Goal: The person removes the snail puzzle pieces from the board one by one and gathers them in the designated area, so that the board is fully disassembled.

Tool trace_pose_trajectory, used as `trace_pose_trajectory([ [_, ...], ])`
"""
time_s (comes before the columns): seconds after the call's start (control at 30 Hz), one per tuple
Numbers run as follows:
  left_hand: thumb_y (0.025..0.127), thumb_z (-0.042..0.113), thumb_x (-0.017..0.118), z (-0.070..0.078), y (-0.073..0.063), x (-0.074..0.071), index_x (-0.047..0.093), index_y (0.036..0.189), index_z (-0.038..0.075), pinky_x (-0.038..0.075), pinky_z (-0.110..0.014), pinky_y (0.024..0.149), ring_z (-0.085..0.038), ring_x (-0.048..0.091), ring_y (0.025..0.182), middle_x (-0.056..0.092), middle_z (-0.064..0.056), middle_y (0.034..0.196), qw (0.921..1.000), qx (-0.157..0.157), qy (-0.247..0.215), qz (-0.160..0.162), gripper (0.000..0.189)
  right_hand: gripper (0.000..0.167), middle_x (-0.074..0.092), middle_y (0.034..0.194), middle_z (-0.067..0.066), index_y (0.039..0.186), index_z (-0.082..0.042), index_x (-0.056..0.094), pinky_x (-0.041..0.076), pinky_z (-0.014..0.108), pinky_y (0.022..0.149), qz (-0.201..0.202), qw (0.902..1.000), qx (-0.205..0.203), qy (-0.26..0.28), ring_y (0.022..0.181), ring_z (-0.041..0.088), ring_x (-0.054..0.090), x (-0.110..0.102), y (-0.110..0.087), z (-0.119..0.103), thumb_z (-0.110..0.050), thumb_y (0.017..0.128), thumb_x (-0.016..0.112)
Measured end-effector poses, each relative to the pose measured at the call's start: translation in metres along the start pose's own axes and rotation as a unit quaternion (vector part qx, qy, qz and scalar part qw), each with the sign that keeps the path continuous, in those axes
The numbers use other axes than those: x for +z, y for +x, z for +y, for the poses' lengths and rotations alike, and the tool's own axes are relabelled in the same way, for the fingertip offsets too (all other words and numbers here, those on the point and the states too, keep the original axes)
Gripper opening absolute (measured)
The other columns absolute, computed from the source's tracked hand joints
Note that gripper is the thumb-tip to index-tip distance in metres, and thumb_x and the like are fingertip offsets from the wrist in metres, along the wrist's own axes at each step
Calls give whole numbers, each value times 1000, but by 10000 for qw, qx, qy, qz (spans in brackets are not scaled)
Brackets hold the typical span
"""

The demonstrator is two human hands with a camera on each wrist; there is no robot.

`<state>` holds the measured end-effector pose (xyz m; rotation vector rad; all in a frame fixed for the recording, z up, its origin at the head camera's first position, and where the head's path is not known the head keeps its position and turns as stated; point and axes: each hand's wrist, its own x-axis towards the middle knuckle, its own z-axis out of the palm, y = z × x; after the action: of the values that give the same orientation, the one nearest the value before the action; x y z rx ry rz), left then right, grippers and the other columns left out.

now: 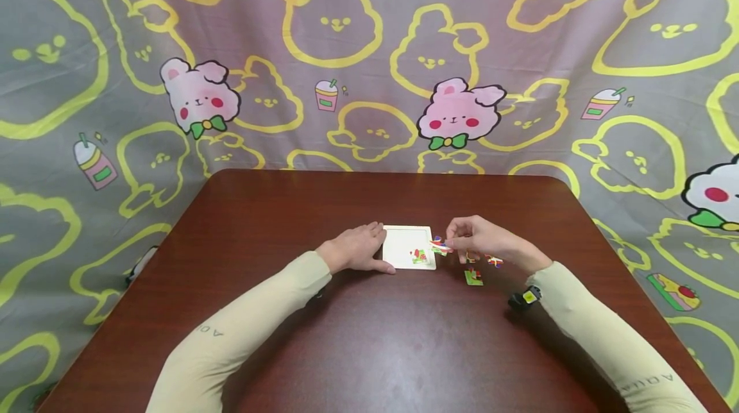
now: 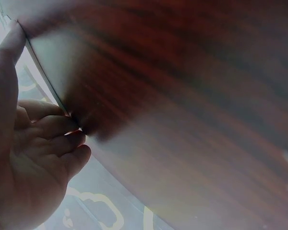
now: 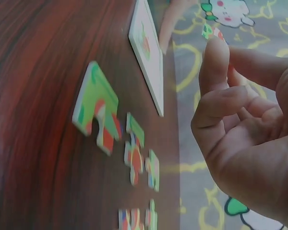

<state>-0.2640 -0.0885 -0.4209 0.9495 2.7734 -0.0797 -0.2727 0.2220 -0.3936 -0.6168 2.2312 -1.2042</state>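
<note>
A shallow white puzzle tray [image 1: 399, 240] lies on the table, with a green and red piece [image 1: 419, 256] in its near right corner. My left hand [image 1: 360, 248] rests along the tray's left side, thumb at the near corner and fingers toward the far one. Just over the tray's right edge, my right hand [image 1: 475, 236] pinches a colourful puzzle piece [image 1: 440, 247] between thumb and forefinger. In the right wrist view only a bit of that held piece [image 3: 212, 32] shows past the thumb tip. A larger green piece [image 3: 93, 93] lies on the table near the tray.
Several more loose puzzle pieces [image 3: 135, 155] lie under and beside the right hand. The brown table [image 1: 369, 342] has a patterned curtain [image 1: 369, 86] hanging behind it and at its sides. A dark wrist device [image 1: 525, 298] hangs at the right sleeve.
</note>
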Motion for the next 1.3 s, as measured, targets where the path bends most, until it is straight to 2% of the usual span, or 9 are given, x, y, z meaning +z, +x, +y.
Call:
trace_pose_trajectory([
  [0.13,84,78,49,0,-1,0,34,151,2,28,-39,121,-29,27,150,30,-19,159,10000,-8,-3,-27,102,23,63,72,14,96,-4,59,46,36,45,-6,10000,4,-41,62,48,56,-7,-9,4,-25,93,68],
  [0.23,84,78,48,0,0,-1,34,151,1,28,-39,121,-29,27,150,30,-19,159,10000,7,24,-36,103,23,62,75,13,97,-3,59,48,37,47,-15,9999,-26,-105,63,43,61,-12,-16,8,-24,94,67],
  [0.57,84,79,47,-2,-1,-1,34,151,2,28,-39,121,-28,26,150,30,-19,159,10000,-13,64,-72,103,21,61,66,8,95,-4,58,44,37,41,-50,9999,96,-116,49,23,53,-22,-33,24,-24,94,67],
  [0.67,84,79,47,-2,-1,-1,34,151,2,29,-39,121,-29,27,150,30,-19,159,10000,-1,62,-55,103,20,61,71,15,96,-4,59,47,36,43,-196,9997,34,-148,51,23,57,-25,-37,32,-22,95,66],
  [0.83,84,79,47,-2,0,1,34,151,2,29,-39,121,-29,28,149,31,-19,159,10000,2,89,-10,103,18,60,81,27,97,-3,59,52,36,47,-401,9987,28,-317,57,30,61,-31,-48,43,-21,95,64],
  [1.07,84,80,46,-1,2,2,34,151,2,29,-38,121,-28,29,149,32,-18,159,9999,1,148,32,104,17,63,84,22,96,-3,60,53,35,49,-444,9976,59,-537,57,21,62,-38,-62,49,-20,97,63],
  [1.3,84,80,46,-2,1,1,35,151,1,31,-38,120,-29,30,148,33,-19,158,9998,25,186,-3,104,15,65,82,20,94,-1,62,55,36,51,-603,9963,239,-556,58,20,63,-40,-67,53,-16,95,64],
])
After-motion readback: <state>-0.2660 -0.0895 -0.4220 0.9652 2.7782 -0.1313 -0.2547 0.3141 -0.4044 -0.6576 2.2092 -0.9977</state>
